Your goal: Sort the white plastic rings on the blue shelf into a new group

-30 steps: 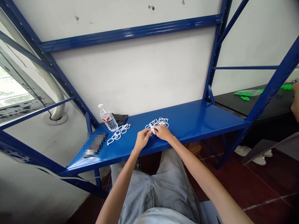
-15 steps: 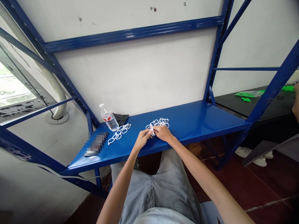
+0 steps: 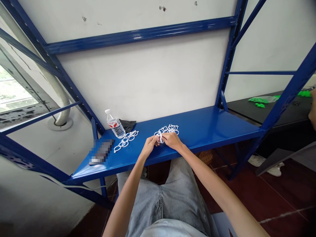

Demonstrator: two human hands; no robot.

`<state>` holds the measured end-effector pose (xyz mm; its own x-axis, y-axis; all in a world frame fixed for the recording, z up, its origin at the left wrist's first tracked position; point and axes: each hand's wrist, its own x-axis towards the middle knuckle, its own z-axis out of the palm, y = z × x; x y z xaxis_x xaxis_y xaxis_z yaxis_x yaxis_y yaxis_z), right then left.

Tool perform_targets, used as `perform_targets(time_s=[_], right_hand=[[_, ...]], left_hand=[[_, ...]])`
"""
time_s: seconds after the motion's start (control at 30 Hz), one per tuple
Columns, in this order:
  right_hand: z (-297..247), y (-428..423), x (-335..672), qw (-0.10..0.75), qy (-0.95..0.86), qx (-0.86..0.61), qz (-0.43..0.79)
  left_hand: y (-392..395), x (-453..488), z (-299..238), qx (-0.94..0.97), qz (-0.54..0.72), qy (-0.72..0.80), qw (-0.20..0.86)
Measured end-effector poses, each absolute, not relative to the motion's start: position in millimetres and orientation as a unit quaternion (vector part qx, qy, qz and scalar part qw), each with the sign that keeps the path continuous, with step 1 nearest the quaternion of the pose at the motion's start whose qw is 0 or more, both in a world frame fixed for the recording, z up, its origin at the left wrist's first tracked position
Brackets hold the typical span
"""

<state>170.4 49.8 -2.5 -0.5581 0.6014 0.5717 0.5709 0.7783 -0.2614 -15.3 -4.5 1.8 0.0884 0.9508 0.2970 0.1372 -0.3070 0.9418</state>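
Flat object [image 3: 101, 152] on blue shelf [image 3: 202, 126]: pixelated, identity unreadable. White ring [image 3: 160, 138] pinched between left hand [image 3: 149, 146] and right hand [image 3: 172, 141], mostly covered by fingers (shape unclear). Another person's arm [image 3: 313, 110] cut by right edge. Green parts [image 3: 261, 99] too small to identify.

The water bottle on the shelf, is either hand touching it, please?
No, the water bottle stands apart to the left, while the left hand and right hand both pinch a white ring.

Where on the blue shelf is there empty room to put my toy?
The right half of the blue shelf, from the loose white rings to the corner post, is bare. The left end is crowded: water bottle, black cloth, ring chain, flat dark object.
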Motion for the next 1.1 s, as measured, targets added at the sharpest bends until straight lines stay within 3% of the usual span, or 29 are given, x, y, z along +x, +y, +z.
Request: perform_targets(time_s=[0.53,1.1], right_hand=[[5,42,169,0.278,-0.876,-0.394,0.003],[7,48,169,0.265,-0.849,-0.454,0.056]], left_hand=[[-7,-14,7,0.725,0.431,0.423,0.331],[-10,-15,13,0.718,0.440,0.408,0.352]])
